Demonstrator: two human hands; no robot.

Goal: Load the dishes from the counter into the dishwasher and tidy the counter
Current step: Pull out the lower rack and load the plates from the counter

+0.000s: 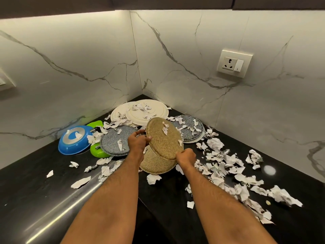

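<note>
Black counter point(44, 199) | left hand point(136, 140), right hand point(186, 155) both grip tilted gold plate point(164, 138)

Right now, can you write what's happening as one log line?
left hand: grips tilted gold plate | right hand: grips its lower edge | paper scraps: on plate, counter | second gold plate: beneath

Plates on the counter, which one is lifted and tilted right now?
The upper gold plate, gripped at its rim by both the left hand and right hand; the other plates lie flat.
</note>
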